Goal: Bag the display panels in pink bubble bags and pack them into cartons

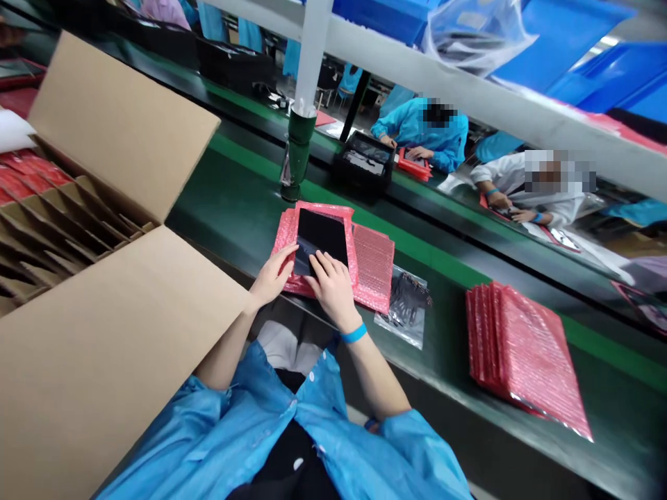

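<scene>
A flat black screen panel [324, 232] lies on pink bubble-wrap bags [284, 232] at the near edge of the green bench. Resting on the panel's lower part, my right hand [333, 286] has its fingers spread and wears a blue wristband. My left hand [274, 274] touches the panel's left edge with its fingertips, fingers and thumb apart. Another pink bubble-wrap bag [374, 260] sticks out to the right from under the panel's bag. Beside it is a clear plastic bag [409, 305] with several small black parts inside, too small to name.
An open cardboard box [119, 347] with dividers and red packs stands at left, its flaps reaching near my left arm. A stack of pink bubble-wrap bags [536, 347] lies at right. Ahead are a green-wrapped post [299, 149], a black tray [365, 163] and co-workers across the bench.
</scene>
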A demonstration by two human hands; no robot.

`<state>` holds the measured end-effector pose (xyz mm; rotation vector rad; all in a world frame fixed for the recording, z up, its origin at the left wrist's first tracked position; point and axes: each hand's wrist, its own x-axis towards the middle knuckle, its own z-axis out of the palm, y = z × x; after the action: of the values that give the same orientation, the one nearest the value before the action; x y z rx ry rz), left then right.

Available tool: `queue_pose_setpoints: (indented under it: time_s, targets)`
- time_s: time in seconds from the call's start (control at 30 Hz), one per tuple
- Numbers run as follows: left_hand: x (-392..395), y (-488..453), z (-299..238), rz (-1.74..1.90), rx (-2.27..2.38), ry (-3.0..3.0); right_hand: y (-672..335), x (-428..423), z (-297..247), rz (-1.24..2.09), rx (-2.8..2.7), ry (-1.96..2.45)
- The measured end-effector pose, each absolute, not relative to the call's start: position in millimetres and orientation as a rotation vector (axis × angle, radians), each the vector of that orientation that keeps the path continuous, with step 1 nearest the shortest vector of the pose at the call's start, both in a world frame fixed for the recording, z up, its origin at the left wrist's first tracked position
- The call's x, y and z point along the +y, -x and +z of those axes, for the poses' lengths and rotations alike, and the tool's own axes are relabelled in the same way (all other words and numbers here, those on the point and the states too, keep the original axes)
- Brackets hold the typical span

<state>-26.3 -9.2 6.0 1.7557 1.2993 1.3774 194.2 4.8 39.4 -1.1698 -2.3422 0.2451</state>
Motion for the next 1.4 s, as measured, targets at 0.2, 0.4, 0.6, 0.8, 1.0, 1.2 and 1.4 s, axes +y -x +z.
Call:
queue_pose_setpoints:
  time_s: [0.2,0.4,0.6,0.8,1.0,1.2,1.4]
  targets:
    - [-6.8,20.7,1.8,1.428,1.361,-1.687,-216.3,12.0,69.1,0.31,-2.322,1.099]
    - [1.3,23.1,-6.8,1.452,1.356,-1.799,-226.6,36.3,101.1,0.458,-1.318,1.063]
    - [-0.6,25.4,-2.2,1.387,1.358,-1.877,-196.2,43.7,85.4,1.14,-0.519,0.76]
    - [-7.3,30.2,12.4,1.489,1.45,-1.905,-196.6,-31.1,48.6,1.528,-0.779,0.933]
    - [-25.0,21.2,20.8,1.317,1.465,-2.253,-299.3,-88.7,16.8,1.11,-1.32,1.49]
    - [-26.0,14.7,11.0,1.383,1.259,-2.353,-415.4,-78.5,0.8,0.489,-1.186,1.891]
    - [-24.6,6.7,6.3,1.52,1.165,-2.141,-456.8,-39.7,-5.1,0.279,-1.362,2.299]
